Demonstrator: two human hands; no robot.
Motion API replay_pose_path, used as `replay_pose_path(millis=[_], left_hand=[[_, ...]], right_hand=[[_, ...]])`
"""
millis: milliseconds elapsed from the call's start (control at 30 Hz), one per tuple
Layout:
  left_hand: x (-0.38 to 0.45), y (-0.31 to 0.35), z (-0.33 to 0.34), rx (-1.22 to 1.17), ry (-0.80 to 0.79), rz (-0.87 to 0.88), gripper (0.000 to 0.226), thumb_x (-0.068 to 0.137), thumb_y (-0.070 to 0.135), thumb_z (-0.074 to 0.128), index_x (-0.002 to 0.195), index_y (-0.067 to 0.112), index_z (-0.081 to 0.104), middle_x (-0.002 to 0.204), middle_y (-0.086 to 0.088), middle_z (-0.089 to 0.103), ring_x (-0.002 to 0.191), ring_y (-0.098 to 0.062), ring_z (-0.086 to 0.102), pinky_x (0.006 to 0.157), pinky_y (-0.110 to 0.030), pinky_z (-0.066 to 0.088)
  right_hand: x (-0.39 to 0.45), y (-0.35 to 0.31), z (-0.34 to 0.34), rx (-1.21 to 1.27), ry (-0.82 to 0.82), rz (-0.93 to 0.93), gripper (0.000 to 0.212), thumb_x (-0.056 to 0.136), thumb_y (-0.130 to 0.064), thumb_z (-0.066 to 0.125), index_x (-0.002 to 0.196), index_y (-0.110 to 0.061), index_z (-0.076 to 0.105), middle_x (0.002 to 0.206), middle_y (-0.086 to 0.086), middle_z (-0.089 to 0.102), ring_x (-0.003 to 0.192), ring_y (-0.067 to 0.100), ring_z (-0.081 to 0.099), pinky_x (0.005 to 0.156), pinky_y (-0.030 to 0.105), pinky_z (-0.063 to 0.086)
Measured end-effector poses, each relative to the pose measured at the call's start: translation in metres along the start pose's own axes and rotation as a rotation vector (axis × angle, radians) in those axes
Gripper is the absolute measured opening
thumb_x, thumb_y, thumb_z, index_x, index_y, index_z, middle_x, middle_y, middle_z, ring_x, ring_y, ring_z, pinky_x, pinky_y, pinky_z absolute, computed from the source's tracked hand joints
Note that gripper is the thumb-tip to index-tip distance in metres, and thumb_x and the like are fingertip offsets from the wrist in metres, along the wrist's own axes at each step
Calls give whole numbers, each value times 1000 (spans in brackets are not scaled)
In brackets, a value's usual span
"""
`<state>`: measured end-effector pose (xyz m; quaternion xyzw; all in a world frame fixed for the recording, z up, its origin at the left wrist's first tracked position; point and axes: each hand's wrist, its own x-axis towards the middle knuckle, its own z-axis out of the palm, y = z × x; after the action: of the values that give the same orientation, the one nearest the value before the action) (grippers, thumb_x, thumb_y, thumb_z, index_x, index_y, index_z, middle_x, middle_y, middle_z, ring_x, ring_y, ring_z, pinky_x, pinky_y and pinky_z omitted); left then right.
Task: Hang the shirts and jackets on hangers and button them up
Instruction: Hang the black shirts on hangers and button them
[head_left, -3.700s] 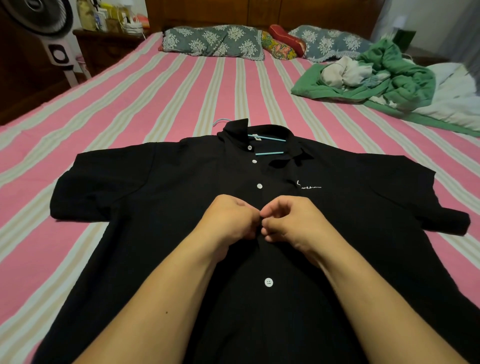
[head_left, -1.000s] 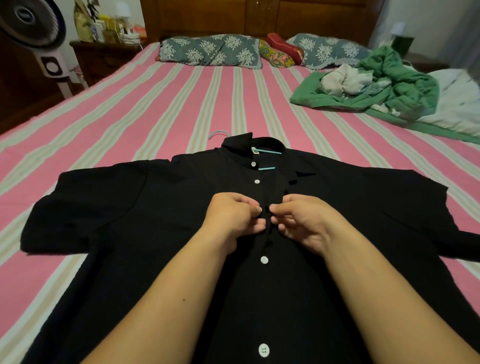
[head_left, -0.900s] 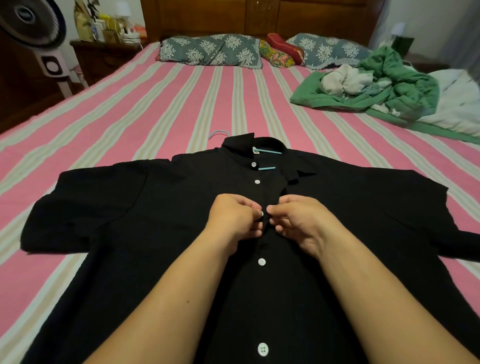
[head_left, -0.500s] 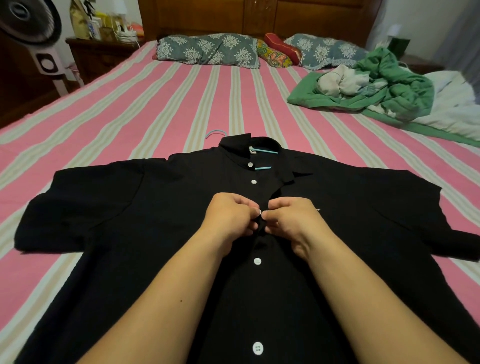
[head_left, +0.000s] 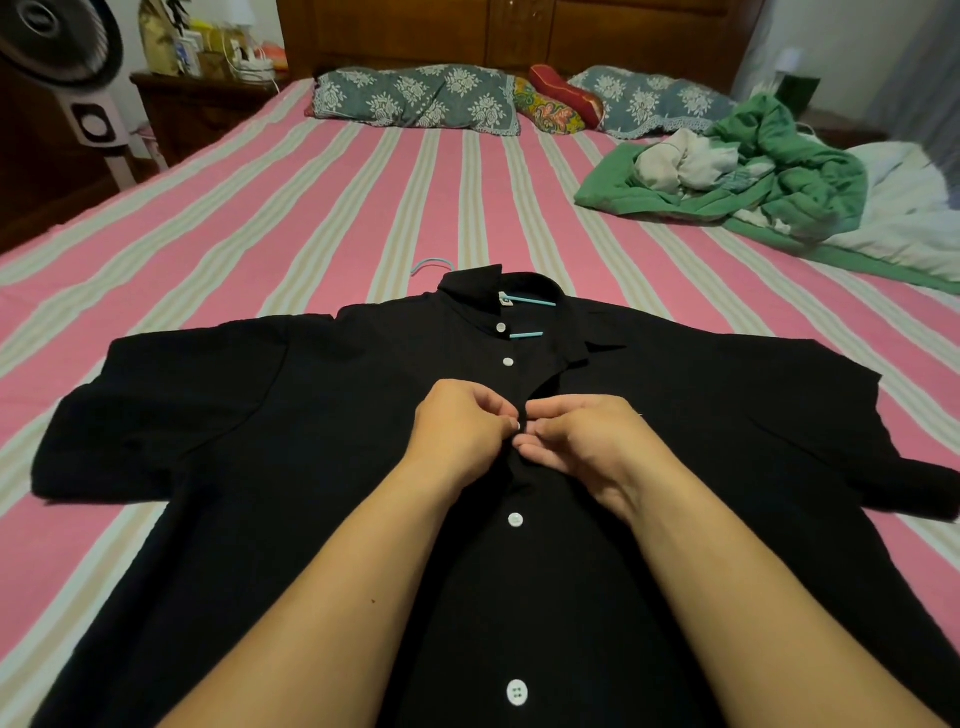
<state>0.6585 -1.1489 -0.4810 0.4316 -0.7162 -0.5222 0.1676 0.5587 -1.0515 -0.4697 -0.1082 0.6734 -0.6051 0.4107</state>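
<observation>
A black short-sleeved shirt (head_left: 260, 441) lies flat on the bed, front up, with white buttons down its placket. A light blue hanger (head_left: 530, 301) sits inside the collar, its hook (head_left: 431, 265) poking out onto the bedspread. My left hand (head_left: 462, 431) and my right hand (head_left: 587, 441) meet at the placket around chest height, fingers curled and pinching the two front edges at a button hidden between them. Two buttons (head_left: 507, 361) above my hands show on the open collar part; two buttons (head_left: 515, 519) below sit on the closed front.
The pink striped bedspread (head_left: 311, 218) stretches ahead. A heap of green and white clothes (head_left: 748, 171) lies at the right. Pillows (head_left: 415, 98) line the wooden headboard. A standing fan (head_left: 78, 78) and a cluttered nightstand (head_left: 208, 93) are at the far left.
My hands moved up the placket from a lower button to one nearer the collar, and they have closed together on it over the last second. The shirt itself lies as before.
</observation>
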Motion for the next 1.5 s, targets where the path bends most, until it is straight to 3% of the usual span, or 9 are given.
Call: replay_pose_path(millis=[233, 333, 467, 933, 1133, 1200, 1300, 1400, 1500], left_hand=[[-1, 1, -8, -175, -168, -53, 24, 86, 26, 79, 88, 3, 75, 55, 1, 61, 52, -12, 50, 63, -27, 45], [-2, 1, -5, -74, -123, -10, 19, 80, 25, 86, 86, 11, 75, 67, -4, 70, 55, -10, 54, 59, -27, 48], [2, -2, 0, -80, -9, 8, 11, 88, 10, 75, 79, 17, 73, 79, -10, 74, 65, -17, 64, 72, -40, 59], [5, -4, 0, -110, 13, 32, 23, 87, -1, 71, 79, 14, 56, 64, -3, 63, 60, -16, 61, 64, -34, 50], [-3, 0, 0, 381, 97, 123, 11, 88, 22, 68, 85, 23, 58, 84, 3, 65, 80, -20, 62, 65, -32, 45], [-7, 1, 2, 575, 74, 176, 8, 93, 30, 65, 90, 26, 59, 94, 2, 66, 88, -25, 62, 70, -34, 45], [-12, 2, 2, 750, 75, 219, 16, 98, 40, 59, 102, 25, 64, 104, -3, 66, 98, -31, 63, 74, -35, 43], [-15, -1, 2, 780, 105, 216, 19, 99, 38, 59, 105, 21, 64, 107, -5, 67, 99, -32, 64, 74, -36, 44], [-14, -2, 0, 741, 97, 193, 17, 98, 37, 58, 103, 22, 62, 106, -3, 67, 99, -29, 64, 74, -35, 43]], right_hand=[[1, 3, 2, -52, 1, -45, 24, 86, 15, 60, 100, 0, 73, 93, 19, 75, 81, 21, 76, 73, 25, 62], [0, 2, 1, -36, 24, -35, 23, 86, 15, 61, 96, -3, 72, 93, 19, 75, 80, 21, 76, 70, 26, 62], [-3, 0, -2, -12, -12, -14, 22, 90, 13, 57, 99, -2, 71, 88, 17, 76, 79, 23, 76, 73, 28, 63], [2, 6, 3, -280, 27, -104, 5, 90, -3, 72, 85, -3, 72, 70, 8, 67, 60, 11, 65, 57, 22, 56], [5, 4, -1, -344, -34, -59, 14, 92, -3, 68, 79, -7, 72, 67, 7, 67, 57, 10, 62, 52, 20, 51], [8, 8, 1, -560, 50, -87, 17, 92, -12, 67, 77, -17, 74, 71, 6, 70, 59, 11, 64, 57, 25, 53], [17, 8, -1, -938, 305, -231, 20, 94, -28, 57, 98, -33, 76, 101, 3, 73, 96, 24, 68, 82, 28, 50], [11, -5, -17, -593, 506, -312, 32, 87, -29, 49, 111, -31, 71, 103, 0, 74, 95, 26, 71, 89, 39, 57], [3, -29, -25, -173, 576, -290, 22, 90, -15, 50, 99, -23, 69, 88, 0, 69, 75, 17, 68, 71, 39, 61]])
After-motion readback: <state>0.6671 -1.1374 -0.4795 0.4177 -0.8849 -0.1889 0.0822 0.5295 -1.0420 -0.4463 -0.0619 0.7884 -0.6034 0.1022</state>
